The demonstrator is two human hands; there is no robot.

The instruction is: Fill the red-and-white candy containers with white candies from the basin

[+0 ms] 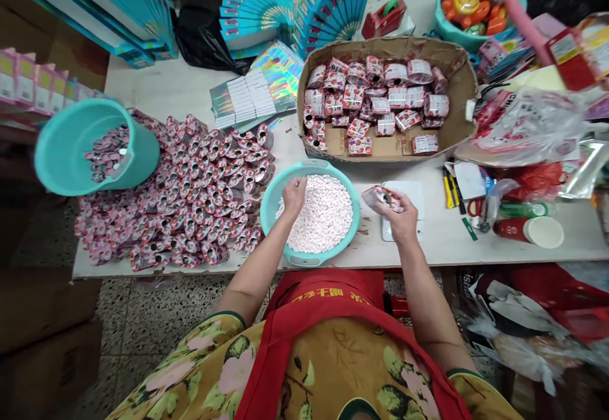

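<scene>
My left hand (294, 196) is over a turquoise basin (269, 207) full of small white pellets (326, 214). Its fingers are curled closed, and whatever they may hold is hidden. In my right hand (403, 217) is a small red-and-white printed packet (382, 198), held tilted above the left part of a flat white scale (413, 198). Left of the basin, many similar packets (204, 179) stand massed together on the table.
A cardboard tray (390, 147) behind the basin holds more printed packets. A turquoise bucket (143, 153) with small pieces inside stands at the left. Blue card stacks (257, 14) line the back. A paper cup (545, 232), scissors (476, 208) and plastic bags (528, 122) lie right.
</scene>
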